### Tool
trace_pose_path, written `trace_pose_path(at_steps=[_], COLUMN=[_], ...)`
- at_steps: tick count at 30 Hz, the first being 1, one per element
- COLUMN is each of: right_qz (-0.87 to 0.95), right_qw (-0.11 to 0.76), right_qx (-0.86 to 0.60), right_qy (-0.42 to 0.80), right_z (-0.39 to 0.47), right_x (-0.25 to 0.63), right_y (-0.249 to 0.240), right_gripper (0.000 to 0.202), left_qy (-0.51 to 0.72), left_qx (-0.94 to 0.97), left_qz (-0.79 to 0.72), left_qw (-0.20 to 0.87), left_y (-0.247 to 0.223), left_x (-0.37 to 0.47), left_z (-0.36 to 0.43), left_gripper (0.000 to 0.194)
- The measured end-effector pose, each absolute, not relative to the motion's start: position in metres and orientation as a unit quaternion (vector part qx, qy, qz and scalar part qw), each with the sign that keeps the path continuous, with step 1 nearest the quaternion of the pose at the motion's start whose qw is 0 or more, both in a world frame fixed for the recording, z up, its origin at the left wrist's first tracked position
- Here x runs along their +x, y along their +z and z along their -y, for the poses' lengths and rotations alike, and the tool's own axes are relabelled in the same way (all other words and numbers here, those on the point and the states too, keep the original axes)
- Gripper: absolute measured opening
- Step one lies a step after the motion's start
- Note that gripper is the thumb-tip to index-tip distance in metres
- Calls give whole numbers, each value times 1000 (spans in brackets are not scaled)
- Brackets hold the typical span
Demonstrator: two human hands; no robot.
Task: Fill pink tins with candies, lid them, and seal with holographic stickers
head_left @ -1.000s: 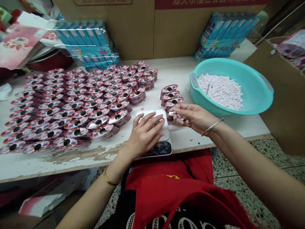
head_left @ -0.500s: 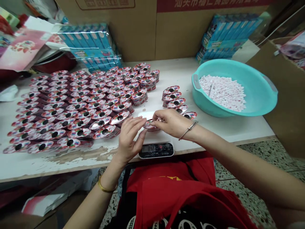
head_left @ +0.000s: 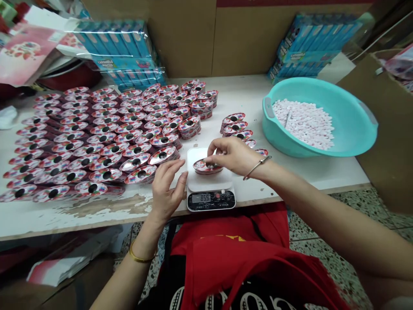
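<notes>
On the white pan of a small scale (head_left: 195, 185) stands a red and white oval tin (head_left: 206, 169) with a round hole in its top. My right hand (head_left: 234, 157) is over the tin's right part, its fingers curled round a few small white candies at the hole. Left of the scale, my left hand (head_left: 168, 187) has its thumb and fingers apart and holds nothing. The scale's display seems to read 855, and one white candy lies on its black panel. Rows of similar tins (head_left: 129, 137) fill the table's left side.
A turquoise basin (head_left: 351, 125) with white candies (head_left: 303, 125) and a thin tool is at the right. Several more tins (head_left: 234, 118) stand behind my right hand. Blue candy packs (head_left: 125, 51) lean on a large cardboard box (head_left: 183, 38) at the back. An open carton (head_left: 374, 116) is far right.
My left hand has drawn back left, away from the tin, baring the scale's pan. The display has changed, and a white candy now lies on the scale's panel.
</notes>
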State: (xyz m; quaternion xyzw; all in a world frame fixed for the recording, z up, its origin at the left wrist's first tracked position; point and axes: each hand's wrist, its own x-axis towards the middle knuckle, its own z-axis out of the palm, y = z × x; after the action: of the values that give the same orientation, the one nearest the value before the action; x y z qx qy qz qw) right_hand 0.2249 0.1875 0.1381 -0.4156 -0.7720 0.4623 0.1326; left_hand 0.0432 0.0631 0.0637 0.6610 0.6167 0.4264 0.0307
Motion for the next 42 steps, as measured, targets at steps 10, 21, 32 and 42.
trace_pose_path(at_steps=[10,21,32,42], right_qz=[481,423,497,523], right_qw=[245,279,276,325], right_qx=[-431,-467,-419,-406], right_qy=[723,725,708,675], right_z=[-192,-152,-150,-145], right_x=[276,332,308,323], right_y=[142,125,129,146], right_gripper=[21,22,31,27], left_qy=[427,409,413,407], left_qx=[669,676,663,698], left_qz=[-604,-604,-619,-585], left_qw=[74,101,80,77], left_y=[42,46,50,69], left_x=[49,54,51,66], left_z=[-31,-29,-31,-32], left_gripper=[25,21,18,18])
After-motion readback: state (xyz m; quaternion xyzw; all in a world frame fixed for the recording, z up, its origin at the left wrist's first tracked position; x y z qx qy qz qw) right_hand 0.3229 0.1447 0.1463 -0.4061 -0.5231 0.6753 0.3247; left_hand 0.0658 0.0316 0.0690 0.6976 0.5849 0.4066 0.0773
